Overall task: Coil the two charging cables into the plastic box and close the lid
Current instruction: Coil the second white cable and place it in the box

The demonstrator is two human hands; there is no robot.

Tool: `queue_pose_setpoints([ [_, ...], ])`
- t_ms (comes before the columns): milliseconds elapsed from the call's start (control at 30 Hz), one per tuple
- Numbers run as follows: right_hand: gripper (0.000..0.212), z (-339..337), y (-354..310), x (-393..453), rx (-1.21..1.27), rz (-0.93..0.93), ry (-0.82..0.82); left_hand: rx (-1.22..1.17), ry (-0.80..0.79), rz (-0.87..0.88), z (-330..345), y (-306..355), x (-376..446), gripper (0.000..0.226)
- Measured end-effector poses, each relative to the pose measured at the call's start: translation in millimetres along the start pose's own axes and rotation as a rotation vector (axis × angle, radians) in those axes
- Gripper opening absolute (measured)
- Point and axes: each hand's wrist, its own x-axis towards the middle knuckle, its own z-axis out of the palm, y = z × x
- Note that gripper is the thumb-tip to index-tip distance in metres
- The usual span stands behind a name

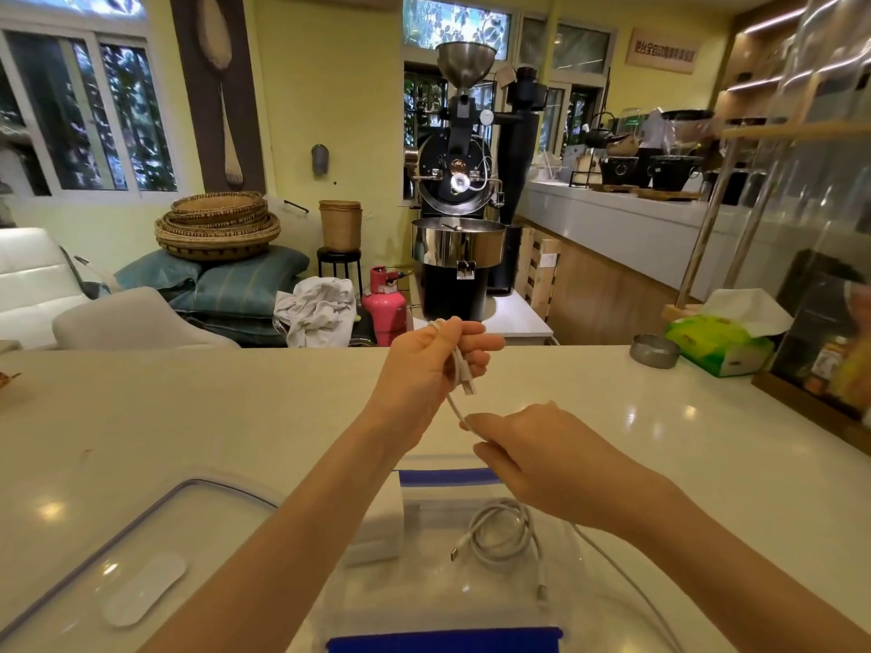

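Note:
A clear plastic box with blue clasps stands open at the near edge of the white counter. One white charging cable lies coiled inside it. My left hand is raised above the box and holds loops of a second white cable, its plug hanging below the fingers. My right hand pinches the same cable just below, and the rest of it trails down under my right forearm to the near right. The clear lid lies flat on the counter left of the box.
A metal ashtray and a green tissue pack sit at the far right of the counter. A wooden rack with bottles stands at the right edge. Beyond the counter are a coffee roaster, baskets and cushions.

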Motion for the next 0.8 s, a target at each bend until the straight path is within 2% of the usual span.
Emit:
queue_pose_setpoints([
  [100,0.021,-12,-7,-2,-0.148,0.008,-0.044,0.143,0.016,0.053,1,-3,-3,0.03],
  [200,0.019,-28,-3,-7,-0.236,-0.032,0.063,0.249,-0.022,0.076,0,-1,-7,0.028],
  [333,0.018,-45,-1,-13,-0.146,-0.177,0.272,0.546,-0.06,0.127,1,-3,-12,0.026],
  [400,0.012,-51,-2,-11,-0.086,-0.222,0.295,0.622,-0.11,0.138,3,-2,-15,0.03],
  [567,0.008,-64,11,-1,0.16,-0.225,0.363,0.459,-0.259,-0.027,2,0,-25,0.037],
  [633,0.016,-70,19,3,0.289,-0.231,0.382,0.331,-0.301,-0.122,3,-1,-30,0.042],
  [800,0.023,-66,36,17,0.734,-0.197,0.312,-0.032,-0.369,-0.278,9,0,-36,0.058],
])
